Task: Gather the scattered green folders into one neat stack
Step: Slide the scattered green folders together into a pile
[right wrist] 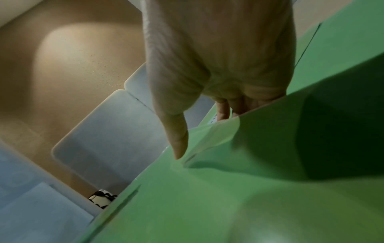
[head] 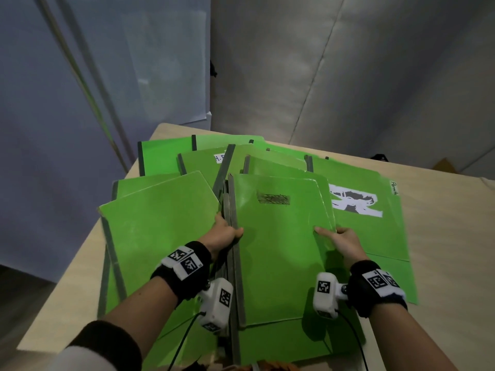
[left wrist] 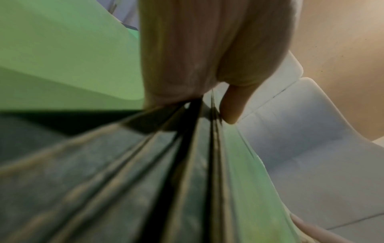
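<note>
Several green folders lie fanned and overlapping on a beige table [head: 439,215]. Both hands hold a pile of folders [head: 278,253] whose top one bears a scribbled dark patch. My left hand [head: 225,232] grips the pile's grey spine edge, thumb on top and fingers beneath. In the left wrist view that left hand [left wrist: 207,65] curls round stacked folder spines [left wrist: 197,164]. My right hand [head: 340,241] pinches the pile's right edge, thumb on the cover. In the right wrist view this right hand [right wrist: 207,74] lays its thumb on the green cover [right wrist: 228,189], fingers beneath it.
A green folder with a white printed picture [head: 372,223] lies to the right under the pile. More folders [head: 160,162] fan out behind and to the left. Grey walls rise behind the table. The table's left edge [head: 67,290] drops to a dark floor.
</note>
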`<state>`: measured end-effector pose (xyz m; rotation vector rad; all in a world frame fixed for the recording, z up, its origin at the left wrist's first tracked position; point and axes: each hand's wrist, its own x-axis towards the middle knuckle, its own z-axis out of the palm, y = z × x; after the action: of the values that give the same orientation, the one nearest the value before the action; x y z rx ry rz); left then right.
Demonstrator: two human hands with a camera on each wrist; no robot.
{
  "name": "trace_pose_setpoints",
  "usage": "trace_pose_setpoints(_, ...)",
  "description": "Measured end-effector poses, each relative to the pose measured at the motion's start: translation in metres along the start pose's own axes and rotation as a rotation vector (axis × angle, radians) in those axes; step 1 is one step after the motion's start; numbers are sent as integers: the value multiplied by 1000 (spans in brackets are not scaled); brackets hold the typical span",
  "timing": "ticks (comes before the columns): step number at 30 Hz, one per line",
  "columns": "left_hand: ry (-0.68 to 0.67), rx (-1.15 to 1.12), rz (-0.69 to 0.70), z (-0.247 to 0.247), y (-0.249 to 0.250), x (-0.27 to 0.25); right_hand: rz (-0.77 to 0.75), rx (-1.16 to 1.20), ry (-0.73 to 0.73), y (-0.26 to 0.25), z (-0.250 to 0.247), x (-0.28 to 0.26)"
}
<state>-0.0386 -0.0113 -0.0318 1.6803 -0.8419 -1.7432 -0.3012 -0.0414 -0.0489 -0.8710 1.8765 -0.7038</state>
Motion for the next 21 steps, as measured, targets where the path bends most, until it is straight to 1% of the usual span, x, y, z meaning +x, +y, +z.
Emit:
trace_pose_setpoints(4,32,61,28,7,-6,0,35,-3,-46,6,-7,-2)
trace_pose_setpoints(6,97,134,54,4,-8,-4,59,20,-45,8,-10,-3)
trace_pose_setpoints(7,139,212,68,0,-9,-4,62,31,-32,8,-10,-3)
trace_pose_setpoints(9,237,398,81,-15,-10,-4,51,50,-19,8,-11,-4)
trace_pose_setpoints(11,416,571,82,-38,-12,-2,24,60,-20,3,-10,-8)
trace_pose_setpoints(12,523,639,53,-52,-14,-1,11,53,-16,2,-9,-10)
trace_pose_setpoints(13,591,700,1,-67,-17,-1,2,49,-8,1,-7,-11)
trace_pose_setpoints(14,614,766,-62,-80,-20,-3,-4,49,-2,1,-6,-12)
trace_pose_setpoints(15,604,834,-110,-88,-24,-6,-12,46,2,0,-5,-12)
trace_pose_setpoints(16,565,894,-128,-93,-29,-4,-22,47,1,-1,-3,-13)
trace_pose_setpoints(19,412,1016,-91,-83,-34,0,-50,44,-21,-6,4,-15)
trace_pose_setpoints(21,319,1066,-35,-69,-29,3,-51,49,-47,-10,10,-17)
